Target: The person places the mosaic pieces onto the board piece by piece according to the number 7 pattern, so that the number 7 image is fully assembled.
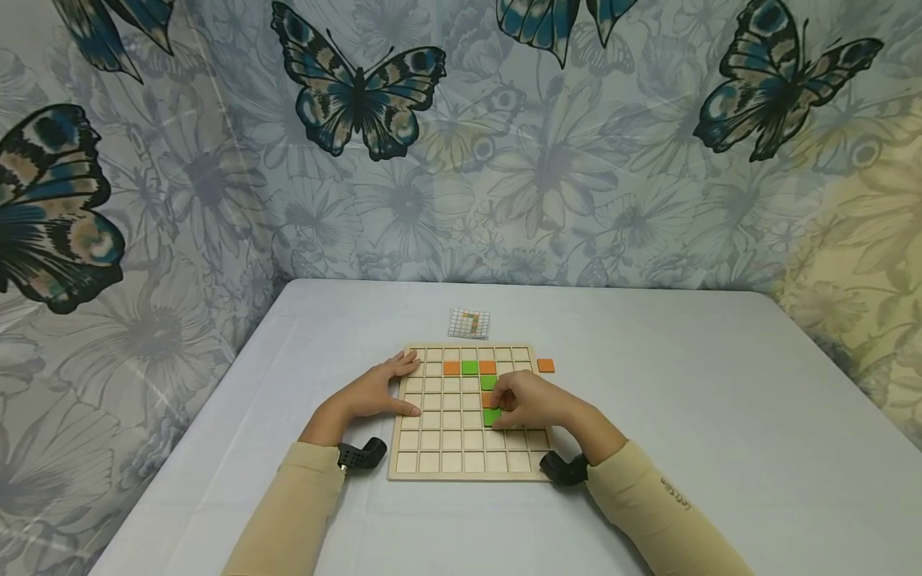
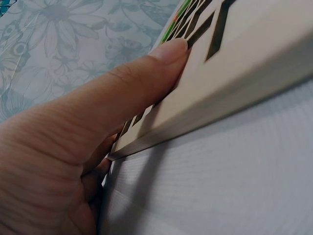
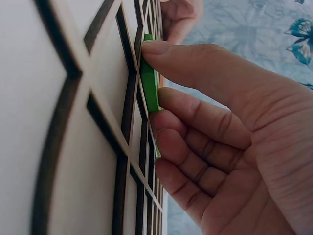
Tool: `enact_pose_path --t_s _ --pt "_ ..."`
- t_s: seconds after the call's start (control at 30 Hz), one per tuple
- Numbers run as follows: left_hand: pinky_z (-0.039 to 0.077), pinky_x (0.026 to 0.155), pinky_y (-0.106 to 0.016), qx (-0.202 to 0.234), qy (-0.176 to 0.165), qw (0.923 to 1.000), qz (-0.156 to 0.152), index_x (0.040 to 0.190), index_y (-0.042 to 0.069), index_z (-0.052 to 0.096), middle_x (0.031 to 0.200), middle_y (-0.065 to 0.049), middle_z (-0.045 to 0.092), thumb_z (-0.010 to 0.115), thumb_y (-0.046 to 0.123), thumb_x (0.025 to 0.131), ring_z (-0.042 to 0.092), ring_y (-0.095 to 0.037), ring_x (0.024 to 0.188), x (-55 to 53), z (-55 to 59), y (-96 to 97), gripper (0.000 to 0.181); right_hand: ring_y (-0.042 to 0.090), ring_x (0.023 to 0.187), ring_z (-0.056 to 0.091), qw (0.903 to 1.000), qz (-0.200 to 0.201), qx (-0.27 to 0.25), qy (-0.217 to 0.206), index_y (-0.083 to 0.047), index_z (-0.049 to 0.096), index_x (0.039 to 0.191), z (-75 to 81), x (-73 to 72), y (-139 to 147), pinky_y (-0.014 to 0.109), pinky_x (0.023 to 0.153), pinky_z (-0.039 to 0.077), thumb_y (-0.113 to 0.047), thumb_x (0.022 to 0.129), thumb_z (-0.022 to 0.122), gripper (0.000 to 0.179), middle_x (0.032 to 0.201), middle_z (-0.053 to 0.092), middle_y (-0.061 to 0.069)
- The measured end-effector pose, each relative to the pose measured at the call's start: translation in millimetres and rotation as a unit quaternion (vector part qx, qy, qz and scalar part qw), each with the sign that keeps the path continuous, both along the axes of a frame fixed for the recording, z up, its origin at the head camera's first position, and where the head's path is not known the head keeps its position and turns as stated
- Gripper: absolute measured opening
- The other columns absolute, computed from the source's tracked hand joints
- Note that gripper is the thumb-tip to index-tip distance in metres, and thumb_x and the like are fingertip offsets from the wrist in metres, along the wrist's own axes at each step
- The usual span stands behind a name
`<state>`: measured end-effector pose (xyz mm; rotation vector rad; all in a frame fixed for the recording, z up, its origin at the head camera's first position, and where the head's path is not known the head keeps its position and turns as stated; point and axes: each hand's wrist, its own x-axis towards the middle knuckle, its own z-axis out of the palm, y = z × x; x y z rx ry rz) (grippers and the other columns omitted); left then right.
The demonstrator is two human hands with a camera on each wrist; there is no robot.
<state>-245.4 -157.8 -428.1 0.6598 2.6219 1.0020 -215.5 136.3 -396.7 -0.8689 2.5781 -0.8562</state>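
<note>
A wooden grid board [image 1: 432,462] lies on the table. Over its lower right part, my right hand [image 1: 533,400] pinches a green square tile [image 3: 149,85] between thumb and forefinger, one edge of it raised from the grid in the right wrist view. Orange and green tiles alternate in a row near the top, including an orange tile [image 1: 451,368] and a green tile [image 1: 470,367]; more run down the column below. My left hand [image 1: 370,392] rests on the board's left side, with its thumb [image 2: 168,51] lying on the frame.
One loose orange tile [image 1: 546,366] lies beside the board's upper right edge. Behind the board is a small printed grid card [image 1: 469,323] with a coloured pattern. A white cloth covers the table [image 1: 684,384], and a butterfly-patterned curtain [image 1: 410,200] hangs beyond.
</note>
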Motion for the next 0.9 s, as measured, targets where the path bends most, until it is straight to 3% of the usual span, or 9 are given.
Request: enact_pose_path --t_s 0.27,0.47,0.67,0.9 --pt "0.011 0.116 -0.054 0.013 0.005 0.9999 -0.008 0.144 0.007 0.033 0.156 -0.007 0.017 0.080 0.047 0.066 0.007 -0.031 0.145 1.6 1.2 -1.0 0.100 0.008 0.073 0.054 0.9998 -0.006 -0.017 0.001 -0.010 0.067 0.088 2.0 -3.3 8.1 0.021 0.065 0.049 -0.018 0.075 0.077 0.019 0.084 0.063 -0.002" --pt "0.010 0.117 -0.053 0.011 -0.004 0.9999 -0.004 0.145 0.008 0.032 0.157 -0.006 0.016 0.080 0.044 0.067 0.005 -0.029 0.146 1.8 1.8 0.0 0.098 0.011 0.084 0.059 0.9993 -0.017 -0.030 0.017 -0.006 0.067 0.095 4.2 -9.1 18.2 0.024 0.074 0.052 -0.018 0.077 0.076 0.023 0.093 0.065 0.002" --pt "0.010 0.117 -0.053 0.001 -0.006 1.0000 -0.001 0.145 0.009 0.033 0.157 -0.004 0.016 0.080 0.040 0.069 0.005 -0.028 0.146 0.7 2.1 0.9 0.095 0.018 0.088 0.059 0.9970 -0.055 -0.036 0.040 -0.002 0.067 0.099 5.6 -15.9 30.5 0.034 0.079 0.052 -0.016 0.078 0.075 0.026 0.097 0.065 0.007" --pt "0.010 0.116 -0.053 0.003 -0.006 1.0000 -0.002 0.145 0.009 0.033 0.157 -0.004 0.016 0.081 0.039 0.069 0.006 -0.029 0.146 1.2 2.3 0.5 0.095 0.023 0.090 0.059 0.9887 -0.130 -0.050 0.056 0.000 0.066 0.103 1.1 -26.1 48.9 0.037 0.080 0.051 -0.016 0.079 0.074 0.030 0.100 0.065 0.012"
